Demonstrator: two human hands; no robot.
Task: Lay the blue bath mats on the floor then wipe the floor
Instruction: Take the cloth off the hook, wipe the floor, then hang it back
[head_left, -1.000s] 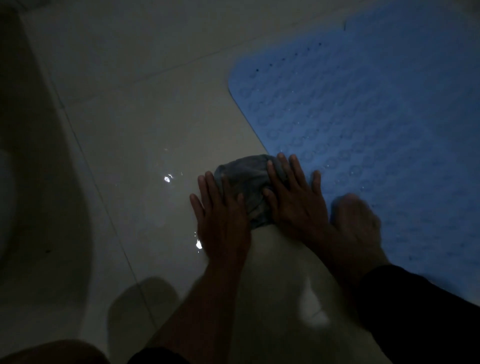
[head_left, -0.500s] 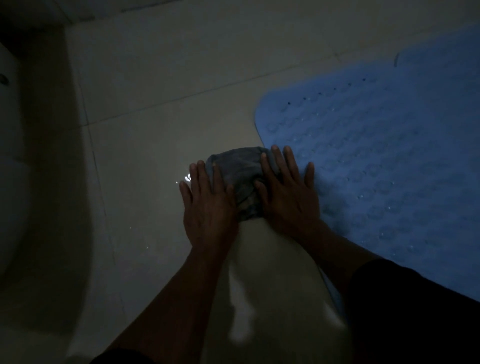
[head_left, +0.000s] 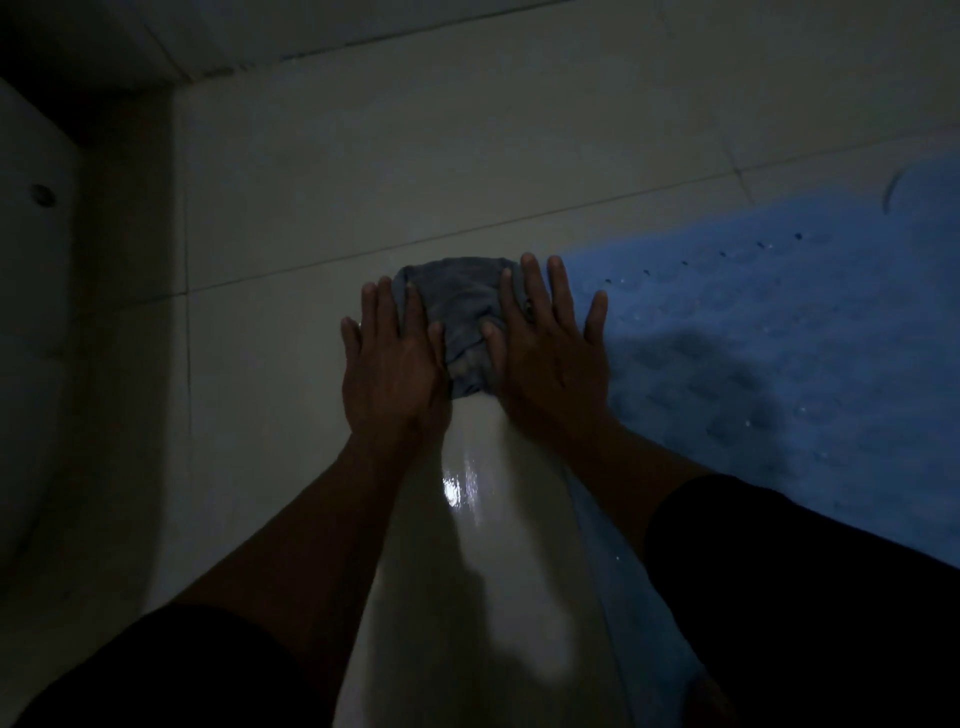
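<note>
A bunched grey-blue cloth (head_left: 462, 312) lies on the pale tiled floor (head_left: 322, 208). My left hand (head_left: 389, 369) presses flat on its left side, fingers spread. My right hand (head_left: 550, 353) presses flat on its right side, with the little finger over the edge of the blue bath mat (head_left: 779, 353). The mat lies flat on the floor to the right, with raised bumps and small holes. Behind the cloth, between my forearms, the tile shines wet (head_left: 457, 483).
A white fixture (head_left: 31, 312) with a round fitting stands at the left edge, dark shadow beside it. The wall base (head_left: 208, 78) runs along the top left. My dark-clothed knees fill the bottom corners. The room is dim.
Both hands have pushed the cloth forward along the mat's edge, away from me. The foot seen a second ago is out of view, and the wet streak behind the cloth is longer.
</note>
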